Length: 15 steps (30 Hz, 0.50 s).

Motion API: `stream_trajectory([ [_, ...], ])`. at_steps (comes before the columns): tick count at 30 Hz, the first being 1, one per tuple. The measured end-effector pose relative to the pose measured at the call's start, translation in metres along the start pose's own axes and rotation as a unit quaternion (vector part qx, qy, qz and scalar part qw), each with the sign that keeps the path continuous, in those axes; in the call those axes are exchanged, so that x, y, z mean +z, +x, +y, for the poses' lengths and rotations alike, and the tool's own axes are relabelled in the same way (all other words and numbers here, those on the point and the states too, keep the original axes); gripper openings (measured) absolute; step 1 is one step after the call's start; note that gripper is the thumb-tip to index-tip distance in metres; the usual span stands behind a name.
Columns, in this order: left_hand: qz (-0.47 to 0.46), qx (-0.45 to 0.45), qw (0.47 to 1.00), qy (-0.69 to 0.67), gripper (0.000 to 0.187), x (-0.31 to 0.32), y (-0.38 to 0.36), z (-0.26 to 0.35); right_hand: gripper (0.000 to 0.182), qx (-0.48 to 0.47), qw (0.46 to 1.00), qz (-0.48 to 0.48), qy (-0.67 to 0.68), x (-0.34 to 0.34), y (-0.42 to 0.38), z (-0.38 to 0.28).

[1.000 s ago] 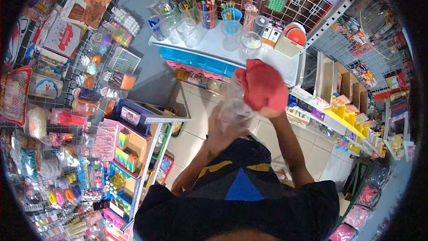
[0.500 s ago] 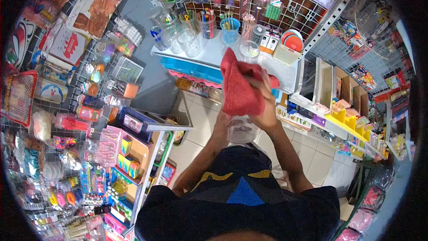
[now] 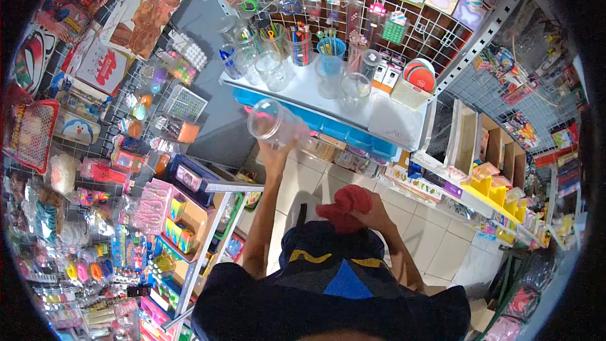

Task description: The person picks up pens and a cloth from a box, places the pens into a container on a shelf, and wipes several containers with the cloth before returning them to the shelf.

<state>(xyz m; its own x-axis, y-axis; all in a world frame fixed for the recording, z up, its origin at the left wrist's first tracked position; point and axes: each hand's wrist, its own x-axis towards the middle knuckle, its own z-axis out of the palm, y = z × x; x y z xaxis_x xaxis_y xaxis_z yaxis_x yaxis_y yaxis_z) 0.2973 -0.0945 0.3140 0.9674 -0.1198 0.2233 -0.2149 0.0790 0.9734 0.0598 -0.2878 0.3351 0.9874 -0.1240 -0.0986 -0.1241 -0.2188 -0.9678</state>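
A clear plastic jar (image 3: 278, 126) is held up at the shelf's front edge, tilted, with my left hand (image 3: 276, 153) wrapped round its lower side. My right hand (image 3: 372, 213) grips a bunched red cloth (image 3: 346, 207) close to my shirt. On the white shelf (image 3: 309, 88) stand several clear jars, among them an empty-looking one (image 3: 356, 90) and another (image 3: 271, 69). A jar of pencils (image 3: 300, 47) and a blue basket (image 3: 331, 48) stand behind them.
Blue trays (image 3: 328, 127) run under the shelf's front edge. A cream basket (image 3: 409, 91) holds round red items at the right. Packed goods hang on the left wall. A metal-framed rack (image 3: 218, 215) stands at lower left.
My left hand has moved left and up with the jar. My right hand has drawn the red cloth down toward my body, apart from the jar. The view has shifted slightly.
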Motion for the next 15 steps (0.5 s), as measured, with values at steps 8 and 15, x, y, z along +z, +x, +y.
stream_trajectory([
  [8, 0.004, 0.034, 0.976, 0.214, 0.106, 0.033, 0.102, -0.08, 0.051, 0.042, 0.975, -0.061, -0.211, -0.013, 0.033, -0.009],
  [15, -0.024, 0.025, 0.972, 0.233, 0.107, 0.044, 0.14, -0.128, 0.051, 0.079, 0.976, 0.018, -0.2, 0.004, 0.077, -0.033],
])
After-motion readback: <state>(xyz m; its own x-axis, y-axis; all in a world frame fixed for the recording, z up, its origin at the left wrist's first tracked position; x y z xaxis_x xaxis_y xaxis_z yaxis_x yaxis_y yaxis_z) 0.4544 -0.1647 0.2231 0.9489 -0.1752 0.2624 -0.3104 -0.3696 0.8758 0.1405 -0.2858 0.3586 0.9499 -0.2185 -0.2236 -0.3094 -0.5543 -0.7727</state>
